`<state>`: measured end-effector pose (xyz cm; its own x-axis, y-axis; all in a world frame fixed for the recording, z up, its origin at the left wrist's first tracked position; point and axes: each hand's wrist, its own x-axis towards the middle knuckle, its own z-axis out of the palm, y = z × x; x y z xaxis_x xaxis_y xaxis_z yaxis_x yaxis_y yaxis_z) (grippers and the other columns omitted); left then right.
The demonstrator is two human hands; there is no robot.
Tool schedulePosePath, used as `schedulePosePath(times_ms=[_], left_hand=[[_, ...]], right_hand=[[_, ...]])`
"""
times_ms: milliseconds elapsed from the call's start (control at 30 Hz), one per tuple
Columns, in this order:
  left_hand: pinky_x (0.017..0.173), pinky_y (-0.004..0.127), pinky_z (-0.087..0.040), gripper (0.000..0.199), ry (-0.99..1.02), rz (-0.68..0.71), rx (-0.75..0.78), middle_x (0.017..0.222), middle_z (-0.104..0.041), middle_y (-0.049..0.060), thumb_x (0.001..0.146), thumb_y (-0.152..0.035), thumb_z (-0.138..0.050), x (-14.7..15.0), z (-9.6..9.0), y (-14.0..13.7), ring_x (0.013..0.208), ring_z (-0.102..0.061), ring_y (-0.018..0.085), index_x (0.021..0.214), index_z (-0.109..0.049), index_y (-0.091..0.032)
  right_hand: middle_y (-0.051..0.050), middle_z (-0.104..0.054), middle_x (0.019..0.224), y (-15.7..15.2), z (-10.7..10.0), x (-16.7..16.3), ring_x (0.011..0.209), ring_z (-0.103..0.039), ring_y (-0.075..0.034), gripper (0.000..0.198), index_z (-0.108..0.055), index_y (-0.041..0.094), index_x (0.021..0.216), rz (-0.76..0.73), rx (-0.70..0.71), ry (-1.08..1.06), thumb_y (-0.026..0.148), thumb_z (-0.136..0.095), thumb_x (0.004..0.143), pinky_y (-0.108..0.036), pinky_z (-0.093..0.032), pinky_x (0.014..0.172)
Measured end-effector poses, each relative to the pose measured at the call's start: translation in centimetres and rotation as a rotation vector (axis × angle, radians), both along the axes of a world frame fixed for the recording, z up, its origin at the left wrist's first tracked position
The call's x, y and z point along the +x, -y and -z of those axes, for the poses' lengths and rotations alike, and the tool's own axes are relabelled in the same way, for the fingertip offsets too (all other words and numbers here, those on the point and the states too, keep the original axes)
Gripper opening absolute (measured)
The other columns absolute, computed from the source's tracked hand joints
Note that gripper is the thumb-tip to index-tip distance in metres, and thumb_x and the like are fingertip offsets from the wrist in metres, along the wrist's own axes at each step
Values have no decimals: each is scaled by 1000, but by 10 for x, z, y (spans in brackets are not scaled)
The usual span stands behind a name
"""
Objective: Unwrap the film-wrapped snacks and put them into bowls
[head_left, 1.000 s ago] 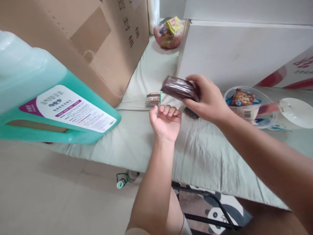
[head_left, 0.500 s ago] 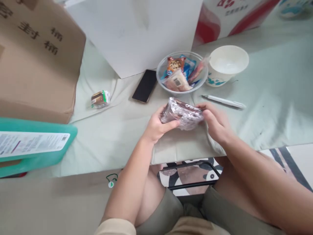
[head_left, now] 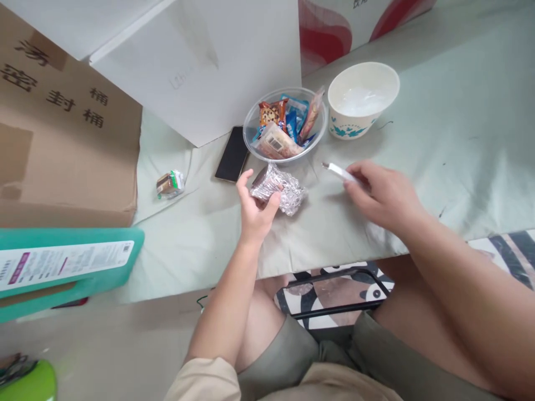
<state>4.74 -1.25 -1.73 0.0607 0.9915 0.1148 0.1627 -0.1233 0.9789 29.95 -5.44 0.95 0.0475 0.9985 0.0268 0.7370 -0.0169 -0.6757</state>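
A brown item wrapped in crinkled clear plastic [head_left: 288, 195] is at the table's front middle. My left hand [head_left: 256, 214] holds it from the left, thumb across its near side and index finger lifted away; the other fingers are mostly hidden behind it. To the right, my right hand [head_left: 382, 192] is closed around a white pen [head_left: 340, 171], whose tip points toward the upper left. Just beyond the wrapped item stands a clear plastic bowl [head_left: 247, 139] with several packaged snacks in it. A white paper bowl [head_left: 351, 121] with teal leaf print stands beside it.
A black phone [head_left: 231, 159] lies left of the snack bowl, near a white box [head_left: 234, 72]. Farther left are a small wrapped snack [head_left: 169, 185], a cardboard box [head_left: 83, 161] and a teal case with a label [head_left: 136, 250]. A red-and-white box [head_left: 324, 36] stands behind.
My right hand has let go of the wrapped item, moved right and taken hold of the pen from the table. The wrapped item has turned in my left hand. The view has shifted.
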Motion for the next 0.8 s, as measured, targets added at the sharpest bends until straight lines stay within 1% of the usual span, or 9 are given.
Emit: schedulePosePath(times_ms=[100,133,200,300,400,500,633,733,800], left_hand=[[93,42,-57,78,-79,73,36,119,-63,9,76,-67,-74,-2,0,3,99,-70,23,137,-40,-31],[92,41,-58,77,-88,108,47,124,-61,10,76,-66,-74,-3,1,3,103,-69,24,136,-41,-31],[92,40,-59,75,-89,169,54,134,-56,11,76,-61,-75,-5,4,4,109,-68,25,135,-42,-31],[91,40,-61,73,-98,200,27,139,-54,12,78,-51,-76,-7,9,5,113,-68,27,138,-40,-31],[94,41,-61,72,-100,199,-10,139,-55,11,79,-45,-76,-9,11,5,114,-68,26,139,-39,-32],[95,41,-61,71,-67,199,-20,138,-55,11,79,-42,-77,-9,10,5,115,-67,26,139,-40,-32],[96,42,-60,72,-91,181,-19,137,-56,11,77,-38,-78,-10,9,7,116,-67,27,139,-42,-31],[97,41,-59,70,-75,159,-6,133,-57,10,75,-33,-79,-12,8,8,111,-68,24,136,-43,-30],[96,41,-59,68,-58,139,-11,129,-59,9,75,-32,-79,-13,7,9,106,-69,23,133,-43,-29]], right_hand=[[-2,-62,72,7,-14,-25,65,-57,-21,23,-58,24,100,-169,-92,-324,42,-45,94,-34,-43,63],[-1,-61,70,7,-16,-33,64,-56,-19,24,-58,24,99,-210,-111,-388,42,-44,95,-32,-42,62],[0,-60,69,5,-16,-47,63,-54,-18,26,-59,22,93,-250,-133,-443,42,-42,96,-31,-40,62],[0,-58,67,-1,-13,-59,62,-52,-16,32,-53,22,77,-264,-155,-455,43,-39,96,-30,-38,62],[0,-57,64,-5,-11,-63,62,-52,-16,35,-48,22,70,-254,-169,-438,43,-39,96,-30,-37,62],[0,-56,62,-5,-11,-65,60,-51,-16,35,-48,22,68,-255,-170,-392,43,-39,95,-30,-36,61],[0,-56,62,-4,-10,-66,59,-51,-15,35,-52,22,70,-272,-162,-338,42,-41,95,-29,-35,60],[0,-57,60,-2,-10,-65,57,-50,-15,35,-53,21,69,-278,-161,-289,42,-42,95,-29,-34,59],[0,-58,60,1,-10,-62,55,-49,-15,36,-58,21,70,-279,-177,-240,42,-42,94,-30,-33,58]])
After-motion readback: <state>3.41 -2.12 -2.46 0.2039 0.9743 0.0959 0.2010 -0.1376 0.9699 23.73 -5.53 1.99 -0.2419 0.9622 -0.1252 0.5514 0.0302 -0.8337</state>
